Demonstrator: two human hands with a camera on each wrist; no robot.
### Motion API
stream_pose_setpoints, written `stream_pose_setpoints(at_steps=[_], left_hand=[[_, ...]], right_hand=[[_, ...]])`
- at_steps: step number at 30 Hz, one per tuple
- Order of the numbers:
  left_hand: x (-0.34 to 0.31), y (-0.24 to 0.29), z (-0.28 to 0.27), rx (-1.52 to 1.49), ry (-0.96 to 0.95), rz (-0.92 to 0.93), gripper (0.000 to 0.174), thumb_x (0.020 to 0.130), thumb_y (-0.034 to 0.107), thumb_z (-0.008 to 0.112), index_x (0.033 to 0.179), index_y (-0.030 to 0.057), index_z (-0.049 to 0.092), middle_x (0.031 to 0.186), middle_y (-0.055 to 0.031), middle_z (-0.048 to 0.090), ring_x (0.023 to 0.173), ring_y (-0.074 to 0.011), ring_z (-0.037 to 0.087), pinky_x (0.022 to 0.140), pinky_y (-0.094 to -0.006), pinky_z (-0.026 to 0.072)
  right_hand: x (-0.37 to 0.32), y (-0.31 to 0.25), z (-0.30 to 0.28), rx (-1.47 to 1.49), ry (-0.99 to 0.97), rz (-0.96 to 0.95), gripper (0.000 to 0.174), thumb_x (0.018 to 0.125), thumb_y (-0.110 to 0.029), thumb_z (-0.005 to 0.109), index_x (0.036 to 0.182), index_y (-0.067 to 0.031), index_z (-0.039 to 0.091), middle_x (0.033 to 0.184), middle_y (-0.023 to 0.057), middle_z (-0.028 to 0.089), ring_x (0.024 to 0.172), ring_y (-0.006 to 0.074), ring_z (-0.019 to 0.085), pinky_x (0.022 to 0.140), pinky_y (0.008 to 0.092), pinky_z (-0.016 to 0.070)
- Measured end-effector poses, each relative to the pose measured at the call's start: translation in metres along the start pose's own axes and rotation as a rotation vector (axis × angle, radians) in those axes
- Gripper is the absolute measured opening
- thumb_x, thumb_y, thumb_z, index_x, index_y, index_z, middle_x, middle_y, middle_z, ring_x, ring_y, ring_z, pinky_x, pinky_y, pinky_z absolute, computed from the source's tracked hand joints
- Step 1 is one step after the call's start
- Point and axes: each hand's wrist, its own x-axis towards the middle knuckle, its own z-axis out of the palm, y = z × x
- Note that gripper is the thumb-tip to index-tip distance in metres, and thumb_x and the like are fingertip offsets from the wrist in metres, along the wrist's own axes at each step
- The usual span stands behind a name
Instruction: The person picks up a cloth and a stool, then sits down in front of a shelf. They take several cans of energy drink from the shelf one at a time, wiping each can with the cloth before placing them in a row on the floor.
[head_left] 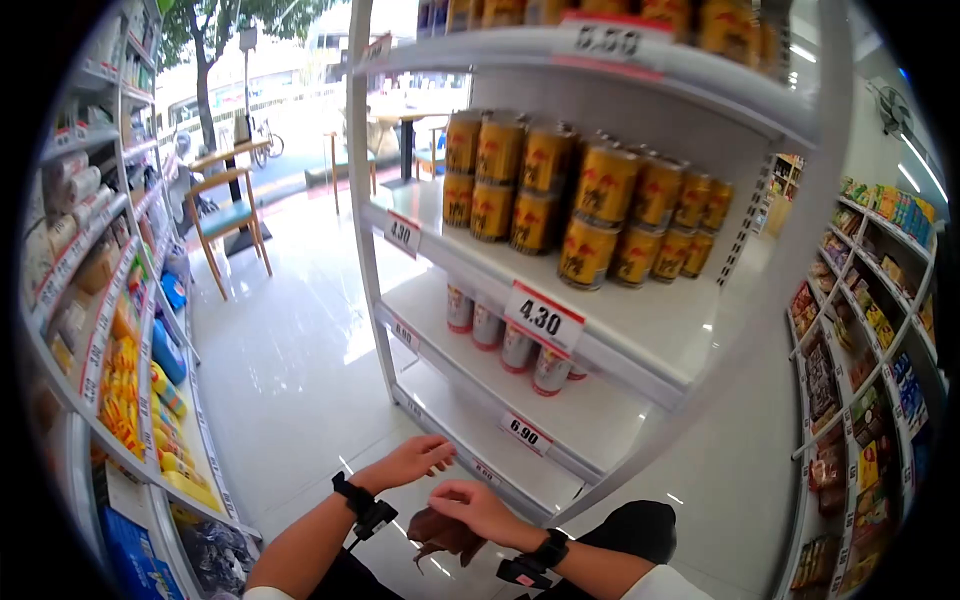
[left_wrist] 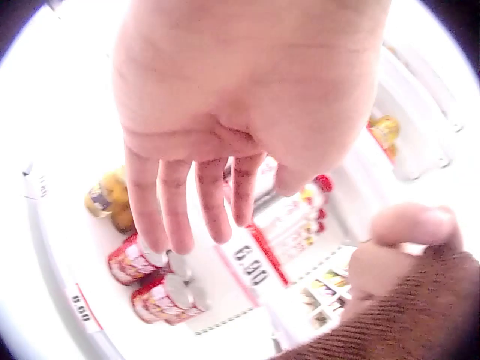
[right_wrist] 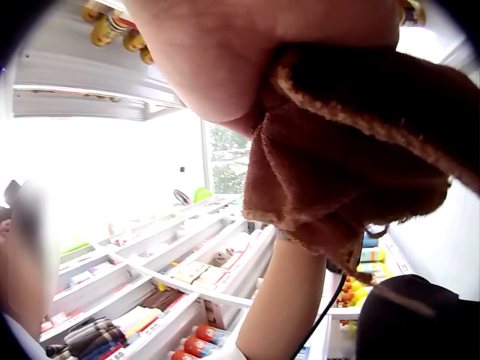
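My right hand [head_left: 487, 514] grips a brown cloth [head_left: 445, 538], bunched up and hanging below the palm. In the right wrist view the cloth [right_wrist: 352, 161] shows folds, a fuzzy edge and a loose corner. Just left of it is my left hand [head_left: 408, 464], holding nothing, its fingers loosely extended in the left wrist view. Both hands are low in front of a white shelf unit [head_left: 640, 350]. Gold cans [head_left: 588, 255] stand stacked two high on its middle shelf, and white-and-pink cans [head_left: 515, 350] stand one shelf lower.
Price tags [head_left: 543, 318] line the shelf edges. A stocked shelf [head_left: 130, 460] runs along the left and another rack [head_left: 850, 400] along the right. A wooden chair [head_left: 228, 225] with a blue seat stands beyond the glossy floor [head_left: 270, 380]. My dark-clothed knee [head_left: 640, 530] is at lower right.
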Motion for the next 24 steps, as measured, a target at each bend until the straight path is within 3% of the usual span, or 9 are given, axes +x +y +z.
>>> stream_pose_setpoints(at_steps=[3,10,12,14,17,20,21,23,24], left_hand=[[-0.07,0.095,0.049,-0.062,-0.342,0.059,0.058,0.102,0.042,0.049,0.144,0.0034,0.039,0.135,-0.0137,0.052,0.123,-0.0186,0.049,0.102,-0.0351,0.0406],[-0.099,0.153,0.074,0.218,-0.165,0.195,0.045,0.096,0.032,0.064,0.127,0.0002,0.053,0.084,-0.0046,0.064,0.065,-0.0085,0.058,0.056,-0.0234,0.048],[-0.107,0.189,0.072,0.254,-0.086,0.214,0.034,0.097,0.03,0.063,0.108,-0.0013,0.062,0.07,-0.0037,0.061,0.052,-0.0078,0.053,0.047,-0.0245,0.0433],[-0.118,0.224,0.075,0.361,-0.061,0.175,0.034,0.098,0.032,0.061,0.094,-0.0015,0.066,0.067,-0.006,0.061,0.05,-0.0101,0.055,0.048,-0.0276,0.0449],[-0.096,0.26,0.066,0.8,-0.174,0.117,0.026,0.098,0.026,0.06,0.099,0.0012,0.068,0.072,-0.0048,0.064,0.06,-0.0118,0.057,0.059,-0.0277,0.0482],[-0.073,0.262,0.058,0.894,-0.056,0.404,0.027,0.098,0.026,0.059,0.098,-0.0003,0.067,0.074,-0.0075,0.065,0.066,-0.0127,0.06,0.061,-0.0288,0.0489],[-0.05,0.288,0.051,0.726,0.218,0.39,0.03,0.094,0.028,0.061,0.099,-0.0006,0.067,0.082,-0.0144,0.068,0.073,-0.0227,0.063,0.07,-0.0349,0.0511],[-0.034,0.302,0.043,0.629,0.345,0.461,0.028,0.091,0.025,0.064,0.102,-0.0011,0.065,0.085,-0.0136,0.067,0.076,-0.0215,0.062,0.07,-0.0351,0.0505],[0.0,0.317,0.033,0.567,0.513,0.695,0.029,0.09,0.024,0.066,0.103,-0.0011,0.061,0.085,-0.0133,0.064,0.076,-0.0211,0.06,0.069,-0.0354,0.05]], right_hand=[[-0.051,-0.048,-0.015,0.405,0.136,-0.022,0.021,0.097,-0.02,0.061,0.108,-0.002,0.064,0.105,0.005,0.067,0.096,0.0117,0.063,0.085,0.0262,0.0509],[-0.107,-0.091,-0.039,0.768,0.095,0.027,0.035,0.101,-0.027,0.055,0.129,-0.0056,0.053,0.116,0.0113,0.064,0.101,0.0211,0.065,0.088,0.0329,0.0539],[-0.118,-0.097,-0.047,1.206,-0.16,0.251,0.04,0.102,-0.031,0.05,0.134,-0.0073,0.049,0.123,0.0115,0.062,0.11,0.0244,0.062,0.093,0.0374,0.0518],[-0.132,-0.101,-0.048,1.011,-0.098,0.179,0.045,0.104,-0.032,0.045,0.141,-0.0075,0.044,0.135,0.0119,0.056,0.118,0.0268,0.058,0.1,0.0416,0.048],[-0.151,-0.116,-0.041,0.96,-0.189,0.076,0.047,0.103,-0.031,0.043,0.144,-0.0061,0.04,0.141,0.014,0.05,0.122,0.0273,0.055,0.103,0.041,0.0456],[-0.142,-0.102,-0.046,0.921,-0.131,-0.041,0.047,0.102,-0.031,0.046,0.142,-0.0065,0.042,0.133,0.0135,0.055,0.117,0.0261,0.056,0.098,0.0385,0.0482],[-0.131,-0.083,-0.052,0.925,-0.133,-0.052,0.047,0.102,-0.031,0.046,0.142,-0.0065,0.042,0.133,0.0135,0.055,0.117,0.0261,0.056,0.098,0.0385,0.0482],[-0.114,-0.043,-0.058,0.952,-0.201,-0.092,0.046,0.101,-0.029,0.048,0.14,-0.0057,0.044,0.12,0.0127,0.06,0.111,0.0252,0.058,0.094,0.0356,0.0494],[-0.117,-0.042,-0.063,0.952,-0.2,-0.106,0.046,0.101,-0.029,0.048,0.14,-0.0057,0.044,0.12,0.0127,0.06,0.111,0.0252,0.058,0.094,0.0356,0.0494]])
